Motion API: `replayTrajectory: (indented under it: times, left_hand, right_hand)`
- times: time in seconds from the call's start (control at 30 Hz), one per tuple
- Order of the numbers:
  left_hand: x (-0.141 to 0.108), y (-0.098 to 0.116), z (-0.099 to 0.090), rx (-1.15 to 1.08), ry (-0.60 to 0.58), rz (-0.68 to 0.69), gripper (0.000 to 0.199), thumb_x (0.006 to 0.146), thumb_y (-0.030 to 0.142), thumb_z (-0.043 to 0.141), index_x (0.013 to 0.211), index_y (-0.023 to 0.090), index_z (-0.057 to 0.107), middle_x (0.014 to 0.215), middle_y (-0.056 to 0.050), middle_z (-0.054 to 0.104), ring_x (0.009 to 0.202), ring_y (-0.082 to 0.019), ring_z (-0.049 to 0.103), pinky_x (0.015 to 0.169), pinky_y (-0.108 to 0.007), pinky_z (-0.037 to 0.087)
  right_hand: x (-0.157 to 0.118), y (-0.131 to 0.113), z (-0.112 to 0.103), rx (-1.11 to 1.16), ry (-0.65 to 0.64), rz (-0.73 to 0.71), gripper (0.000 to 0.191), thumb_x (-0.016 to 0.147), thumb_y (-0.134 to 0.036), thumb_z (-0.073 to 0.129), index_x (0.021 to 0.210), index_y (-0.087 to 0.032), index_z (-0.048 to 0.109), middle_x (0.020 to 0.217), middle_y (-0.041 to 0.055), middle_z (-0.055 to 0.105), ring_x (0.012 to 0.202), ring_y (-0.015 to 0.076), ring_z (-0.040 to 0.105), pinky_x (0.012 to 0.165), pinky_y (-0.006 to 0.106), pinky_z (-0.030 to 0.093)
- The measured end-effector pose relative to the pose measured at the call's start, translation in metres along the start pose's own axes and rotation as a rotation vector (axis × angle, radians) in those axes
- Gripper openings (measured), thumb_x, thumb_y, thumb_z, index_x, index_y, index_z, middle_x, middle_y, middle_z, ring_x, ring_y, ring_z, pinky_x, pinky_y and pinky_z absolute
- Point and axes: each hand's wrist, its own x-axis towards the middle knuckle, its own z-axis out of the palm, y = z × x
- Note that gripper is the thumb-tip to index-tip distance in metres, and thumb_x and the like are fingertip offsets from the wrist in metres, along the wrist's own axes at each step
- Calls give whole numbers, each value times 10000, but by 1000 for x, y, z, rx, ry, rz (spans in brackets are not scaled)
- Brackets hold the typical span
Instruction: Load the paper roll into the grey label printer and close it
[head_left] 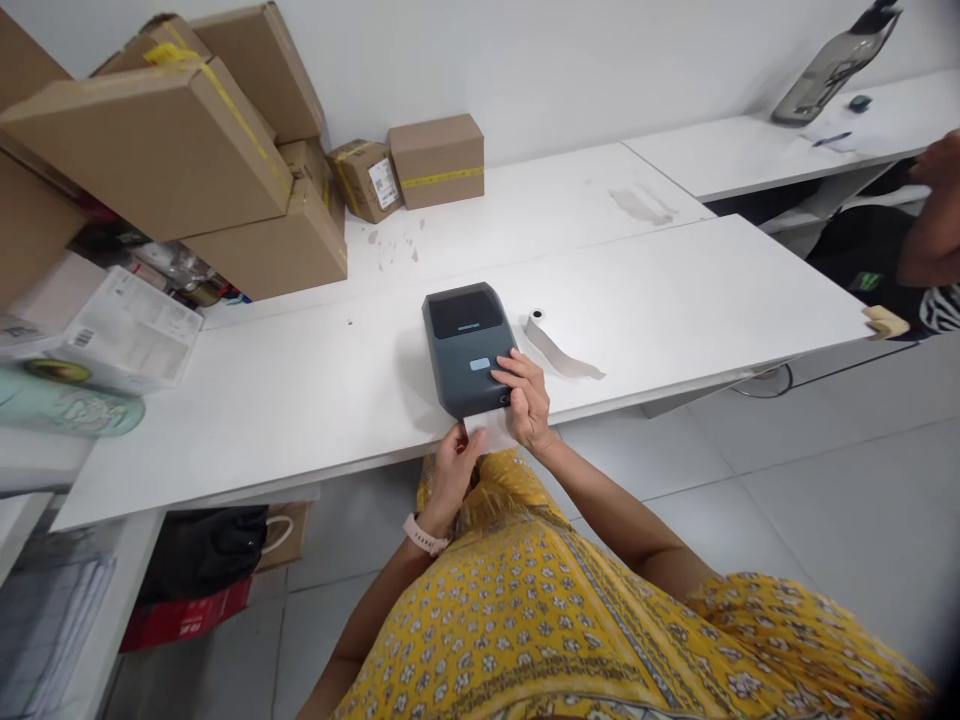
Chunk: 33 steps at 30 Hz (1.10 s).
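A dark grey-blue label printer [466,345] with a black window on top stands near the front edge of the white table. From its front end a white paper label [491,428] sticks out over the edge. My left hand [454,462] pinches the left side of this label between thumb and fingers. My right hand [527,400] rests against the printer's front right corner, its fingers lying over the top with the rest curled at the side. Just right of the printer lies a small paper roll [537,318], a strip of it unrolled along the table.
Cardboard boxes [247,240] are stacked at the back left, with a smaller box [437,160] by the wall. A white carton [120,325] and green bottle [67,400] stand at left. A grey bottle [829,70] is at far right, near another person's arm [930,225].
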Motion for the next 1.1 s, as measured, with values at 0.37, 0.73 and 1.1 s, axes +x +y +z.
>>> replayTrajectory:
  times: [0.37,0.73,1.1]
  left_hand:
    - [6,11,2,-140,-55,-58,474,706,604,852,752,176,655,656,32,587,599,-103,463,618,-262,411]
    - [2,10,-25,159,123,150,361,948,550,626,820,212,631,735,16,597,689,-147,540,669,-271,438]
    - [28,10,-16,127,165,286,656,1040,575,499,1617,273,417,1738,-118,369,1620,-256,336,1323,-472,302]
  right_hand:
    - [12,-9,-3,-148,-92,13,434,1097,-388,355,1190,-266,760,1235,104,736,1301,305,632,1107,561,495]
    - [58,-37,-5,-469,-321,-121,228,1029,-465,637,932,-281,731,1274,53,754,1442,331,524,1292,622,124]
    - [11,-20,-17,-247,-290,152,402,1069,-492,511,1400,-302,638,1700,141,428,1571,351,420,1248,674,326]
